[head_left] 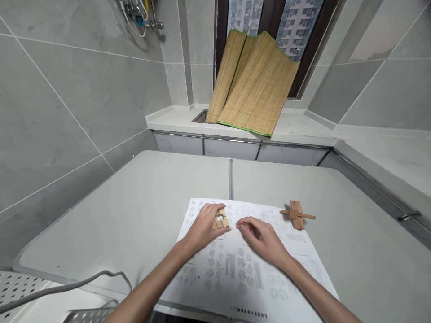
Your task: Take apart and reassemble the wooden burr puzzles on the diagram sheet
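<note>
My left hand [205, 226] grips a small light-wood block puzzle [221, 219] between thumb and fingers. The puzzle is squarish, with a gap in its middle, and it is just above or on a printed sheet [232, 251] with rows of small line drawings. Just to the right, my right hand [261, 237] hovers low over the sheet, its fingers curled and pinched together. Whether anything is between those fingertips is hidden. A darker wooden puzzle piece [296, 215] with a crossing stick lies at the sheet's upper right corner, touched by neither hand.
The sheet lies on a pale folding table [134, 202] with a centre seam. A grey cable [74, 283] and a white perforated rack [20, 287] are at the lower left. Behind the table, a bamboo mat [256, 85] leans on a white counter [303, 125] by the window.
</note>
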`<state>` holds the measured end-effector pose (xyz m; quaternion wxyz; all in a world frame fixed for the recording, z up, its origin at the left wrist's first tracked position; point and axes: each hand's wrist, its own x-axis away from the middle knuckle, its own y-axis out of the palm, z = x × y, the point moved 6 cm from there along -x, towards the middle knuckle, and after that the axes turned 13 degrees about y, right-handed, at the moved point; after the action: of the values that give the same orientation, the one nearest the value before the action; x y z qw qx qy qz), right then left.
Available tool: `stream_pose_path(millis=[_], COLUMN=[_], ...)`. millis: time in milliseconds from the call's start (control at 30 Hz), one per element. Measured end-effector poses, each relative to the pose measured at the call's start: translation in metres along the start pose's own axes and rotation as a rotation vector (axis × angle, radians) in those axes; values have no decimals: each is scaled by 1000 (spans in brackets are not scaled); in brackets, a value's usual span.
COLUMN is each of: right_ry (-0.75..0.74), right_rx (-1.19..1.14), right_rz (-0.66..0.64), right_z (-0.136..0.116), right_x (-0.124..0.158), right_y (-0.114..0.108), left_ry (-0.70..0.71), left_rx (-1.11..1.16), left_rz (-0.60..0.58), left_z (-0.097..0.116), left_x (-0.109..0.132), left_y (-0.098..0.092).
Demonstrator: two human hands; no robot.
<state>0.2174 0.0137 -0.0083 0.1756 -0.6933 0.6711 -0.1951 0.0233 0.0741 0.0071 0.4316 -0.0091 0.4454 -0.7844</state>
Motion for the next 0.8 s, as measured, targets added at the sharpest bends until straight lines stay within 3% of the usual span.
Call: stream_pose_path(millis=[267,467,533,633,800], right_ry=[21,26,33,68,153], right_rx=[-11,-19,-22,-97,-500], right_rz=[-11,-11,-9,-22,-44], right_z=[3,6,7,10,16], right_x=[-1,0,-1,-4,-13], right_y=[0,-1,-1,-1,-9], left_ry=[-72,-73,-25,110,284], left_rx=[-81,-103,-150,-270,-172], left_rz=[45,-8,6,53,-14], left_z=[-49,-64,-58,-31,22], left_x=[-1,0,-1,-7,-30], left_y=[-49,-57,-56,-47,2])
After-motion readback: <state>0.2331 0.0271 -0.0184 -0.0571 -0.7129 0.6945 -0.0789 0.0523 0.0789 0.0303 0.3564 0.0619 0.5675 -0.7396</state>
